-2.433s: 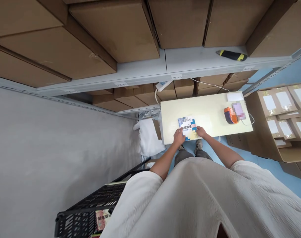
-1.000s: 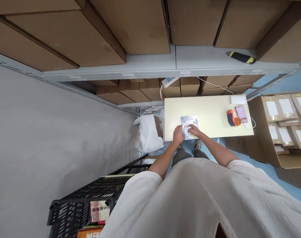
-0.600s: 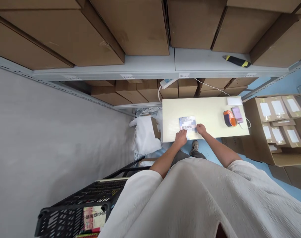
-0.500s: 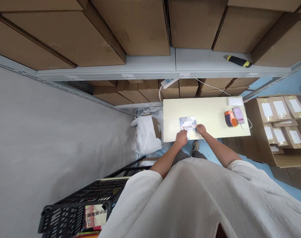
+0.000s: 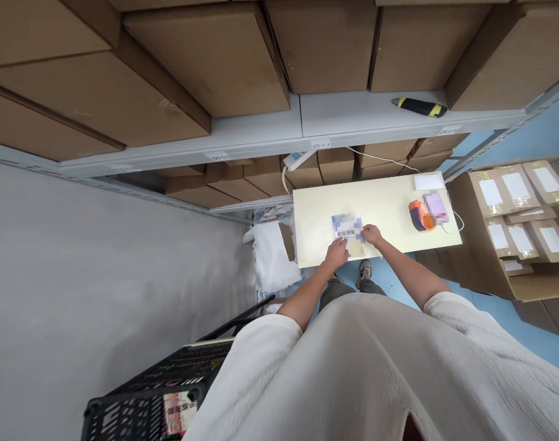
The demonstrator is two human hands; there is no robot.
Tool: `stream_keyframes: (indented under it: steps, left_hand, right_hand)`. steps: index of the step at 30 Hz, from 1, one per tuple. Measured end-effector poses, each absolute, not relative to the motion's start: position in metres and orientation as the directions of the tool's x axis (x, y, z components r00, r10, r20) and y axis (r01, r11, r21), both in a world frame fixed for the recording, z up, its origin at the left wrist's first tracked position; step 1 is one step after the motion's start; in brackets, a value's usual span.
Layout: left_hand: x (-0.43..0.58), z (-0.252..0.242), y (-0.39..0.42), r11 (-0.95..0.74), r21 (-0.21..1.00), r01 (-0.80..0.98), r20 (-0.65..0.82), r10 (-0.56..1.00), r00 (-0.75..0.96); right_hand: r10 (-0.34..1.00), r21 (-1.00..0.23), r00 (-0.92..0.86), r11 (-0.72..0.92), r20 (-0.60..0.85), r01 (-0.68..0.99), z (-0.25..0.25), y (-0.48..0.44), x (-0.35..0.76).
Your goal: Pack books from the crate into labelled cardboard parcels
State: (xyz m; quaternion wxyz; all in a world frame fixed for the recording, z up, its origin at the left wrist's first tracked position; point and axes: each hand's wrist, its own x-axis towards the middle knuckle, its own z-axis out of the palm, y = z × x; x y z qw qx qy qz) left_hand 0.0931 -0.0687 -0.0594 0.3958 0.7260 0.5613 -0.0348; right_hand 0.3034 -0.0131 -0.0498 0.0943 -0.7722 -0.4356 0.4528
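Note:
A thin book (image 5: pixel 347 224) with a blue and white printed cover lies flat on the cream tabletop (image 5: pixel 385 202); part of its cover is blurred out. My left hand (image 5: pixel 337 253) rests on its lower left part, fingers stretched over the cover. At the right edge of the book, my right hand (image 5: pixel 371 234) has its fingers closed in a pinch on it. Further right on the same table stands an orange and dark blue strap-like roll (image 5: pixel 421 215), beside a pixelated purple item (image 5: pixel 436 207).
Cardboard boxes (image 5: pixel 206 55) fill the shelf above, where a yellow-black utility knife (image 5: pixel 420 107) lies. A power strip (image 5: pixel 299 160) hangs behind the table. An open carton (image 5: pixel 479 245) of labelled boxes stands right. White wrapping (image 5: pixel 273 257) and a black crate (image 5: pixel 123 413) are left.
My view has tilted and shifted slightly. The fingers of my left hand reach a little further over the cover; my right hand stays at the book's right edge.

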Motion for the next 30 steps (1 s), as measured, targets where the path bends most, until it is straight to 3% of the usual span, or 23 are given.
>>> stream_keyframes:
  steps: [11, 16, 22, 26, 30]
  left_hand:
    - [0.183, -0.049, -0.035, 0.034, 0.716, 0.697, -0.46, 0.774, 0.435]
    - [0.183, -0.03, -0.035, 0.197, 0.758, 0.622, -0.503, 0.783, 0.365]
    - [0.159, -0.019, -0.034, 0.277, 0.818, 0.503, -0.49, 0.794, 0.36]
    - [0.128, -0.024, -0.032, 0.374, 0.777, 0.506, -0.546, 0.801, 0.247]
    - [0.093, -0.041, -0.031, 0.368, 0.759, 0.538, -0.526, 0.833, 0.171]
  right_hand:
    - [0.748, -0.524, 0.336, -0.649, -0.572, 0.552, -0.009, -0.008, 0.384]
    - [0.742, -0.634, 0.227, -0.662, -0.631, 0.401, 0.004, -0.005, 0.369]
    - [0.736, -0.713, 0.057, -0.67, -0.675, 0.209, 0.018, 0.003, 0.331]
    - [0.736, -0.73, -0.049, -0.658, -0.676, 0.183, 0.024, 0.004, 0.307]
    - [0.706, -0.708, -0.103, -0.669, -0.701, 0.226, 0.021, 0.0, 0.283]
